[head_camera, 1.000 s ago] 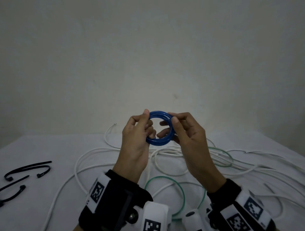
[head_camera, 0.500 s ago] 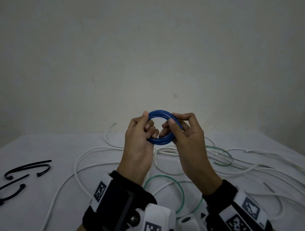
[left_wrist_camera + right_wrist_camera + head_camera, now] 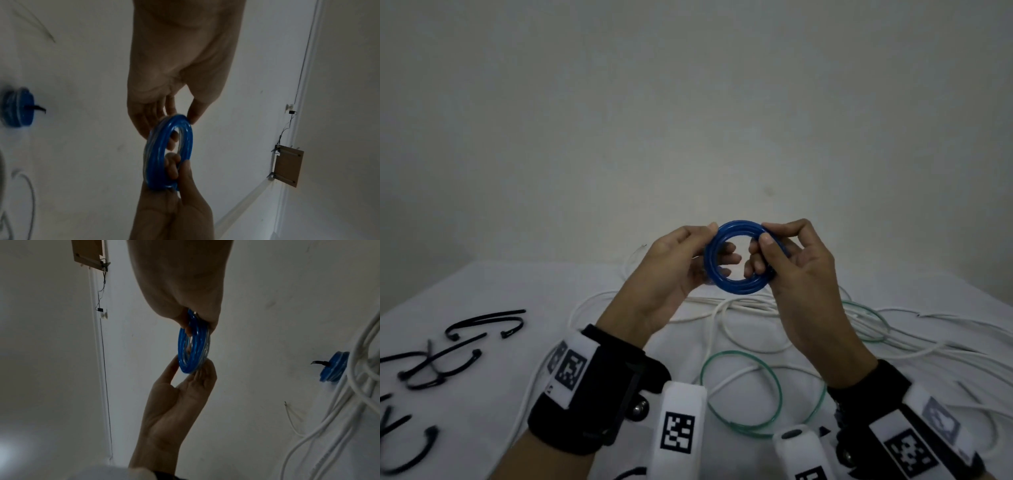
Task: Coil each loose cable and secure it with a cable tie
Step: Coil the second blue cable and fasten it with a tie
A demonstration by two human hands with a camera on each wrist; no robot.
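Note:
A blue cable wound into a small coil point(image 3: 736, 290) is held up above the table between both hands. My left hand point(image 3: 717, 240) grips its left side, thumb on top and fingers through the hole. My right hand point(image 3: 763, 236) pinches the right side between thumb and fingers. The left wrist view shows the blue coil point(image 3: 156, 154) edge-on, my left hand point(image 3: 180, 118) holding it from above and my right hand point(image 3: 176, 172) from below. Seen from the right wrist, the coil point(image 3: 194, 350) is pinched by my right hand point(image 3: 195, 321) and my left hand point(image 3: 191, 368). No tie is visible on it.
Several black cable ties point(image 3: 486, 322) lie on the white table point(image 3: 482, 291) at the left. Loose white cables point(image 3: 722, 308) and a green cable point(image 3: 739, 390) sprawl under and right of my hands. A second blue coil point(image 3: 334, 366) with a black tie lies on the table.
The blue coil has turned more face-on to me and moved slightly up and right. Both hands have shifted their hold along its rim.

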